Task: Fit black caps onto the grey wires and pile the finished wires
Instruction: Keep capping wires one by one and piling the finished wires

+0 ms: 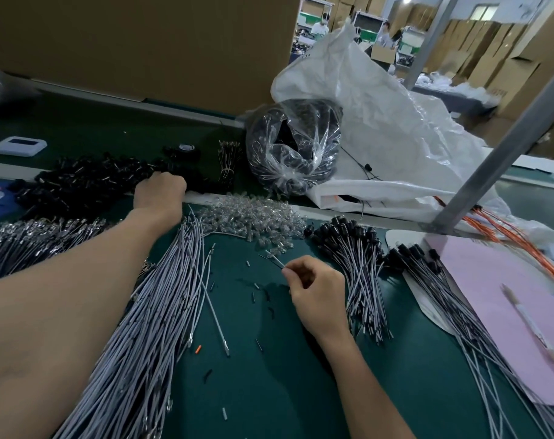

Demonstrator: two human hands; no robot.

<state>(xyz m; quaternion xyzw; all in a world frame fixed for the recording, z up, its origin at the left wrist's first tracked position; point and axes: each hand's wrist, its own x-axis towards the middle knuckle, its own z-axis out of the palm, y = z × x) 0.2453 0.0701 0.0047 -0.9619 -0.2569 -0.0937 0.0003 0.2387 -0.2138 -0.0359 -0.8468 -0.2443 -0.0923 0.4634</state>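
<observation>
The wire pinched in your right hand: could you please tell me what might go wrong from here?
1. The right hand pinches the wire near its tip only, so it may slip or bend when a cap goes on.
2. The left hand reaches into the black caps; some could spill into the clear pieces nearby.

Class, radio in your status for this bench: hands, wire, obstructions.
Left hand in the black caps, grip unclear. Right hand pinches one grey wire, tip bare. Finished wires piled to its right. Small scraps on mat.
</observation>
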